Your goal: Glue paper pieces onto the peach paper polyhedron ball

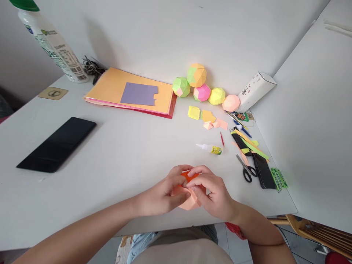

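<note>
Near the front edge of the table, a folded paper ball (189,202) in pale peach and bright orange is held between both hands. My left hand (169,190) grips its left side, fingers curled over the top and thumb across the peach face. On the right side, my right hand (211,189) closes round it, its fingertips meeting the left ones at the top where the two colours join. The fingers hide much of the ball. Beyond the hands lies a small glue bottle (213,149) with a white nozzle, and behind it a thin red stick (222,139).
Scissors (246,170), a black phone (263,170) and paper strips (254,146) lie at the right. Several finished paper balls (196,75) rest against the wall beside a paper stack (110,86). A black tablet-like slab (57,145) and a tall white bottle (52,44) are at the left.
</note>
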Demonstrator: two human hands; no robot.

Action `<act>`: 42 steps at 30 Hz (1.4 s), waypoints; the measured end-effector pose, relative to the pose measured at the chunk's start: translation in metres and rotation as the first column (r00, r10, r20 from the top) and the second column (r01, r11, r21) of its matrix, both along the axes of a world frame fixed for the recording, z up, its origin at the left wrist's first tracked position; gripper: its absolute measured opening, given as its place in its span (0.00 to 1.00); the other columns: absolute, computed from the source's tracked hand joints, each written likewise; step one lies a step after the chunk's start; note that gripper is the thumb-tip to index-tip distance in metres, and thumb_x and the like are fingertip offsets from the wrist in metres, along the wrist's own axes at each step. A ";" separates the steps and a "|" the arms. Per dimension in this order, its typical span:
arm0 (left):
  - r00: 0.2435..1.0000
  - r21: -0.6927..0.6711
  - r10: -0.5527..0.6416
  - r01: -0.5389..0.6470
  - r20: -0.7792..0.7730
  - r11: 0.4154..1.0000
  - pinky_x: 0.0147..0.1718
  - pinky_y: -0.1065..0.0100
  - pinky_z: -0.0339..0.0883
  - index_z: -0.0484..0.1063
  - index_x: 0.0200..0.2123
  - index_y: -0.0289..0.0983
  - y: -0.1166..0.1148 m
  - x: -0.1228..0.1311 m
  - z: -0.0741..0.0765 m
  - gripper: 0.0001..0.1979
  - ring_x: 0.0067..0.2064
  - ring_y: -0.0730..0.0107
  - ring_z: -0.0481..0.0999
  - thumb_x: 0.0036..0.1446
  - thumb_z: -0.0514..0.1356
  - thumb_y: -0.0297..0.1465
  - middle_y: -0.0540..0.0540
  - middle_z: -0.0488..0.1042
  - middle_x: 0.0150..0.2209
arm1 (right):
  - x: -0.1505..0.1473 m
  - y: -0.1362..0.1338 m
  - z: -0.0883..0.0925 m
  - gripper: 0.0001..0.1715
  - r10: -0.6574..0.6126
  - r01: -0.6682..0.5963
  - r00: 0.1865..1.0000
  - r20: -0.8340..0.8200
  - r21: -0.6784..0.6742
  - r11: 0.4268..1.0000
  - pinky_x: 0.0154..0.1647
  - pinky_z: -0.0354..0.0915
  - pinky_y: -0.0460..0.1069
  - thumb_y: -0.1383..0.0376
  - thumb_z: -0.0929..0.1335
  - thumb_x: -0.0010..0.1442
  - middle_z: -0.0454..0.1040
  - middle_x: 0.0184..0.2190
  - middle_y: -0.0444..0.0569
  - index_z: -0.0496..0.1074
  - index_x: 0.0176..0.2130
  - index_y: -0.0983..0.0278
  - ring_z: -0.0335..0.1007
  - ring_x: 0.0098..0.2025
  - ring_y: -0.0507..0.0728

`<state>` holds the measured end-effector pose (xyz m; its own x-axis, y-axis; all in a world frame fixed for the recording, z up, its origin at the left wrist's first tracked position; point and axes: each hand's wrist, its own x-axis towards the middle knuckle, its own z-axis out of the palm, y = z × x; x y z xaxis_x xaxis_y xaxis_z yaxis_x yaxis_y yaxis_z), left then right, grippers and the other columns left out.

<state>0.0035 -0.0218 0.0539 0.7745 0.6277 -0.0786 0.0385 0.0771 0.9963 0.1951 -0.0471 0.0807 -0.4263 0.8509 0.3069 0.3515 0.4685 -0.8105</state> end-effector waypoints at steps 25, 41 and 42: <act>1.000 -0.015 0.005 -0.005 0.009 1.000 0.56 0.52 0.65 0.73 0.50 0.43 0.001 0.000 -0.001 0.14 0.62 0.51 0.61 0.63 0.55 0.34 0.42 0.59 0.61 | 0.009 0.003 0.006 0.11 0.077 -0.076 0.997 -0.007 -0.229 0.970 0.49 0.70 0.52 0.72 0.64 0.63 0.75 0.41 0.52 0.71 0.44 0.62 0.69 0.53 0.56; 0.994 -0.085 -0.063 0.071 0.089 0.994 0.62 0.50 0.56 0.73 0.48 0.43 -0.001 0.002 -0.001 0.13 0.66 0.50 0.55 0.64 0.55 0.36 0.42 0.57 0.61 | 0.015 0.002 0.004 0.10 0.155 -0.140 0.988 0.013 -0.349 0.927 0.43 0.71 0.51 0.68 0.65 0.64 0.72 0.45 0.55 0.73 0.45 0.62 0.70 0.50 0.57; 0.993 -0.087 -0.065 0.074 0.096 0.993 0.62 0.49 0.56 0.73 0.48 0.42 -0.001 0.002 -0.001 0.13 0.66 0.50 0.55 0.64 0.55 0.38 0.42 0.57 0.61 | 0.015 0.003 0.003 0.09 0.152 -0.144 0.988 -0.005 -0.353 0.924 0.44 0.71 0.51 0.67 0.65 0.64 0.72 0.45 0.55 0.73 0.43 0.62 0.70 0.50 0.57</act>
